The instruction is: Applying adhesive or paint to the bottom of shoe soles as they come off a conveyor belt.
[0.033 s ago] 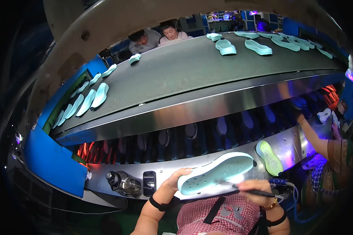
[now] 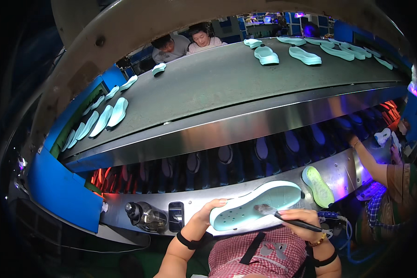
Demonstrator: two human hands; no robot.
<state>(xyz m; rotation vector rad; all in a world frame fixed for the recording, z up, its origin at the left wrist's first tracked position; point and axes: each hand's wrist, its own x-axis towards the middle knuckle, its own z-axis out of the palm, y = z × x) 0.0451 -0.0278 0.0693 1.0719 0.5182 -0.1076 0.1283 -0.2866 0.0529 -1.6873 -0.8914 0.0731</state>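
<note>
grey animal-shaped patch on the red checked apron (image 2: 257, 254); any lettering around too small/blurred to read. surface: shiny steel ledge (image 2: 116, 217) runs l to r in front of the person, w/ dark see-thru bottle (image 2: 151, 221) & black rectangular holder (image 2: 176, 216) side by side at l, yellow-green sole (image 2: 318, 186) lying at r. beyond it, a dark lower track w/ shoe shapes (image 2: 262, 149), red glow both ends; above that, wide grey belt (image 2: 190, 92) w/ aqua pieces in l & r groups, 2 ppl behind it, co-worker's hand (image 2: 353, 140) reaching into the track at far r. aqua sole (image 2: 259, 196), hollow side showing, is held up over ledge's near edge, tilted, small holes at l end. left hand (image 2: 209, 211) closed on that l end, thumb along rim; right hand (image 2: 299, 220) has fingers pinched round the brush (image 2: 306, 226), bristles at the sole's inside. edges/room: narrow gap btwn sole's r end & yellow-green one; bottle & holder sit just l of left hand; blue cable (image 2: 329, 215) close by right hand; widest stretch of belt shows btwn its 2 groups.
</note>
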